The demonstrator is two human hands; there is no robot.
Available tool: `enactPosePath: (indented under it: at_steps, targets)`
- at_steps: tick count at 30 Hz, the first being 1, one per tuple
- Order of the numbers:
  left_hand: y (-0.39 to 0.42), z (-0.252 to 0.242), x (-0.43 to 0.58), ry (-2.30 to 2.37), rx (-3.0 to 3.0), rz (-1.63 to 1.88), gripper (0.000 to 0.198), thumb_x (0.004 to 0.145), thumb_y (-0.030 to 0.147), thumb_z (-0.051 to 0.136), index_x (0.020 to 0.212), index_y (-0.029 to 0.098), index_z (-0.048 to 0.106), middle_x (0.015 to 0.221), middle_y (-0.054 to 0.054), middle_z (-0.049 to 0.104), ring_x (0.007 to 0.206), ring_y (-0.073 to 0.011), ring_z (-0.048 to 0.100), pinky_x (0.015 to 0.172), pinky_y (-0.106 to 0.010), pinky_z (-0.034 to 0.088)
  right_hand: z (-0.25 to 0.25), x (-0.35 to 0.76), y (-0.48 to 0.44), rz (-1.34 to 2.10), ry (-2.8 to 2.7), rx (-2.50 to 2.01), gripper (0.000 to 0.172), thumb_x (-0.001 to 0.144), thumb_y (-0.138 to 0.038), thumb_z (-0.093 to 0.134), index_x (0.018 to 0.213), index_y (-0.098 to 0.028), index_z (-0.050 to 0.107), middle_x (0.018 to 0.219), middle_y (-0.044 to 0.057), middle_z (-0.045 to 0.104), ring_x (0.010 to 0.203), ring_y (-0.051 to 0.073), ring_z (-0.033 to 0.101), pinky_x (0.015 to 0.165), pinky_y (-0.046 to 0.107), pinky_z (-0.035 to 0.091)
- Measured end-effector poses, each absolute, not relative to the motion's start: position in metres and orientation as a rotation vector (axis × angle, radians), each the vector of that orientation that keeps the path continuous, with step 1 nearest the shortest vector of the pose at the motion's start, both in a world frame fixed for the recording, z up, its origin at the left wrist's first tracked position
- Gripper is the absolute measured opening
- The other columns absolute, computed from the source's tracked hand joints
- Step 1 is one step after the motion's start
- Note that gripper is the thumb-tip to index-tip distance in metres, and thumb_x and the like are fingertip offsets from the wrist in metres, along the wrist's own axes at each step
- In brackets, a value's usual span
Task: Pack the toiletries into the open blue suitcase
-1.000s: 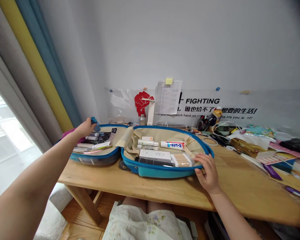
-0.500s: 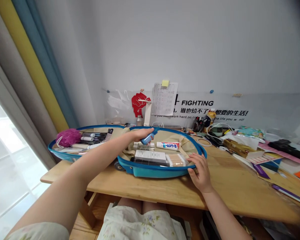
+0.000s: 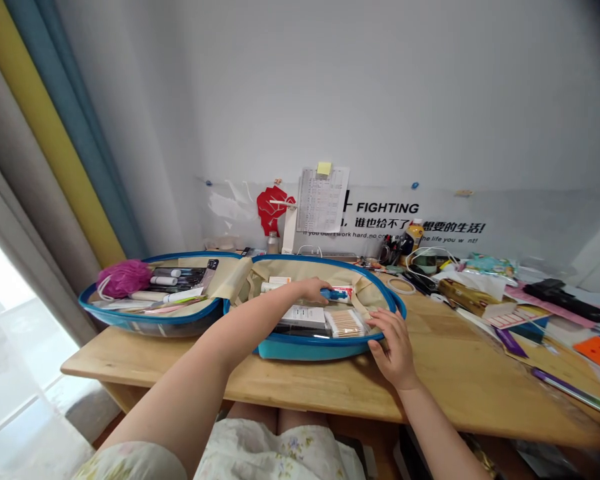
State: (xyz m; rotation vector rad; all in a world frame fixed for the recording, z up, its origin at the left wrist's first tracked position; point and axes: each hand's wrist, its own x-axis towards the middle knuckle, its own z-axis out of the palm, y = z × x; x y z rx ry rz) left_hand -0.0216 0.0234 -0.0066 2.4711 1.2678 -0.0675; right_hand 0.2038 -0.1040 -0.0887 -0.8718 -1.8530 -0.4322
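Note:
An open blue suitcase (image 3: 300, 351) with a beige lining lies on the wooden desk. Over its right half, my left hand (image 3: 316, 291) is closed around a small blue bottle (image 3: 334, 294), whose cap end points right. Behind the bottle, a toothpaste tube (image 3: 349, 291) is partly hidden. In front of it lie a white printed box (image 3: 306, 316) and a clear pack of cotton swabs (image 3: 346, 323). My right hand (image 3: 393, 347) rests on the suitcase's right front rim, fingers spread over the edge, holding nothing.
The suitcase's left half holds a purple bath puff (image 3: 124, 279), several pens or markers (image 3: 166, 281) and papers. On the desk's right side are a tissue pack (image 3: 464, 297), a purple pen (image 3: 570, 390), cables and other clutter. A yellow-labelled bottle (image 3: 412, 239) stands at the back.
My left hand has moved right and lower into the suitcase's right half with the blue bottle. My right hand stays on the rim. The view has shifted slightly.

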Motion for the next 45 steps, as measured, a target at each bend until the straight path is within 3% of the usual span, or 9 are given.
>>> enactPosePath:
  at_steps: [3, 11, 34, 40, 45]
  targets:
    - [0.020, -0.014, -0.019, 1.289, 2.486, -0.076, 0.046, 0.090, 0.038, 0.059, 0.131, 0.019, 0.050, 0.136, -0.011, 0.050, 0.119, -0.0268, 0.052, 0.098, -0.052, 0.045, -0.087, 0.203, -0.105, -0.452, -1.857, -0.861, 0.030, 0.092, -0.045, 0.041, 0.106, -0.024, 0.058, 0.105, 0.008, 0.065, 0.110, 0.026, 0.058, 0.102, 0.049, 0.038]
    - [0.019, -0.021, -0.017, 1.374, 2.478, -0.065, 0.040, 0.091, 0.038, 0.058, 0.125, 0.018, 0.053, 0.127, -0.010, 0.056, 0.109, -0.0234, 0.058, 0.091, -0.047, 0.050, -0.087, 0.203, -0.106, -0.430, -1.855, -0.862, 0.029, 0.091, -0.044, 0.042, 0.106, -0.025, 0.059, 0.107, 0.008, 0.065, 0.110, 0.026, 0.058, 0.103, 0.049, 0.037]
    - [0.015, -0.022, -0.011, 1.291, 2.586, -0.082, 0.036, 0.092, 0.035, 0.057, 0.123, 0.019, 0.056, 0.130, -0.010, 0.055, 0.113, -0.0237, 0.056, 0.095, -0.048, 0.049, -0.090, 0.204, -0.101, -0.445, -1.847, -0.841, 0.030, 0.091, -0.044, 0.042, 0.105, -0.024, 0.059, 0.105, 0.008, 0.065, 0.109, 0.027, 0.059, 0.104, 0.049, 0.036]
    - [0.017, 0.010, -0.039, 1.325, 2.570, 0.052, 0.040, 0.092, 0.036, 0.056, 0.128, 0.020, 0.053, 0.135, -0.010, 0.053, 0.120, -0.0253, 0.053, 0.101, -0.051, 0.043, -0.092, 0.206, -0.098, -0.454, -1.848, -0.826, 0.030, 0.091, -0.044, 0.042, 0.105, -0.023, 0.059, 0.105, 0.009, 0.065, 0.109, 0.027, 0.059, 0.104, 0.049, 0.036]
    - [0.020, 0.056, -0.150, 1.668, 2.472, 0.251, 0.041, 0.094, 0.040, 0.051, 0.131, 0.020, 0.051, 0.138, -0.010, 0.050, 0.121, -0.0262, 0.051, 0.102, -0.050, 0.043, -0.091, 0.206, -0.098, -0.447, -1.847, -0.829, 0.030, 0.091, -0.044, 0.042, 0.105, -0.024, 0.060, 0.104, 0.009, 0.065, 0.108, 0.027, 0.059, 0.103, 0.049, 0.037]
